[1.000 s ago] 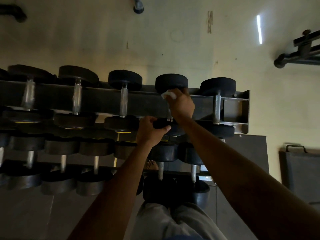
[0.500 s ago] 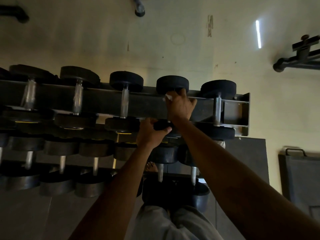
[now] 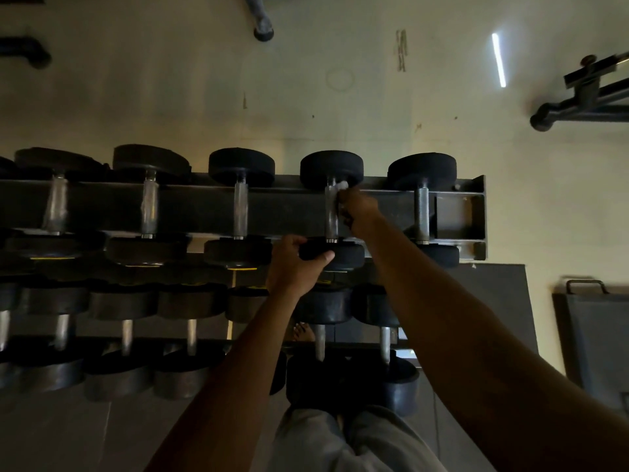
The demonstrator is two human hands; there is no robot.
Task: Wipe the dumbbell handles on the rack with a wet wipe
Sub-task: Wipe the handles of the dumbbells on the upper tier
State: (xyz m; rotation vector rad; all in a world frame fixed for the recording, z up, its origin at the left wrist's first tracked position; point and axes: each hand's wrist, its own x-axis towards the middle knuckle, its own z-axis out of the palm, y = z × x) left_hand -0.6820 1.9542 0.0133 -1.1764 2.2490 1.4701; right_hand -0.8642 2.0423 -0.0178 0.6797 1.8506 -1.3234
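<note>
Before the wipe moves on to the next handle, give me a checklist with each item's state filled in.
1. Wet wipe in right hand: ok, pinched against the handle.
2. Left hand steadying that dumbbell's near head: ok, gripping it.
3. Handle wiped along its full length: cannot tell.
4. Next handle to the right unobstructed: ok.
5. Wipe wet enough: cannot tell.

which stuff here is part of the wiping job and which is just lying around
In the job:
- wet wipe
- dumbbell handle being wiped
- right hand, holding the wipe
- left hand, gripping that dumbbell's near head
- rack

Just lying about:
- bench frame at upper right
- grey mat at right
- pipe end at top
</note>
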